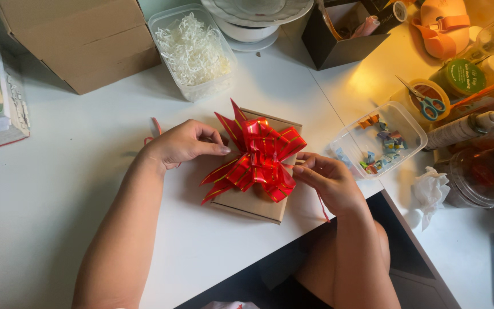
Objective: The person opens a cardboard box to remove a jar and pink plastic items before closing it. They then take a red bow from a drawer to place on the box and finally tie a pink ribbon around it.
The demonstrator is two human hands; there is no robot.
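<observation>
- The right hand (pixel 328 182) rests at the near right edge of the small flat brown cardboard box (pixel 257 200), fingers curled and pinching at the loops of the shiny red ribbon bow with gold stripes (pixel 261 159); a thin red ribbon strand (pixel 322 206) hangs below the hand.
- The box lies flat on the white bench (pixel 58 189), near its front edge, with the bow sitting on top of the lid.
- The left hand (pixel 185 143) lies on the far left side of the box, fingers bent, thumb and fingertips pressed against the bow's left tails.
- Right of the box stands a clear plastic tub holding small folded coloured paper pieces (pixel 379 140).
- Further right lie blue-handled scissors (pixel 427 102) across a yellow tape roll.
- Beyond the box stands a clear plastic tub of shredded white paper (pixel 192 51).
- At the far left sits a large plain brown cardboard carton (pixel 81 40).
</observation>
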